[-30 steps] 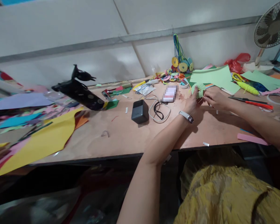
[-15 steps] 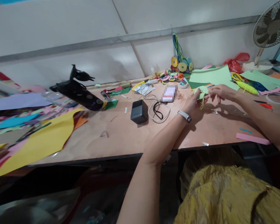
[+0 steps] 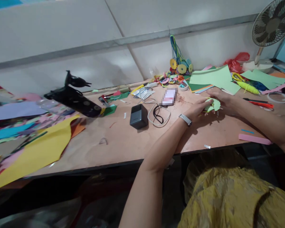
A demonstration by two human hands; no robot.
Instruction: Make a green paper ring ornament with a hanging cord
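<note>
A brown paper-strewn surface (image 3: 123, 142) against a white wall – both hands, left (image 3: 196, 109) and right (image 3: 224, 100), pinch a round light-green pleated paper fan (image 3: 213, 104), lying flat.

I see my hands meeting on a paper disc (image 3: 213, 104) on the surface (image 3: 133, 139), left hand (image 3: 199, 107) to its left, right hand (image 3: 224, 99) to its right. Left of them lies a charger (image 3: 138, 116); behind lie paper sheets (image 3: 212, 77), with scissors (image 3: 260, 103) to the right.
</note>
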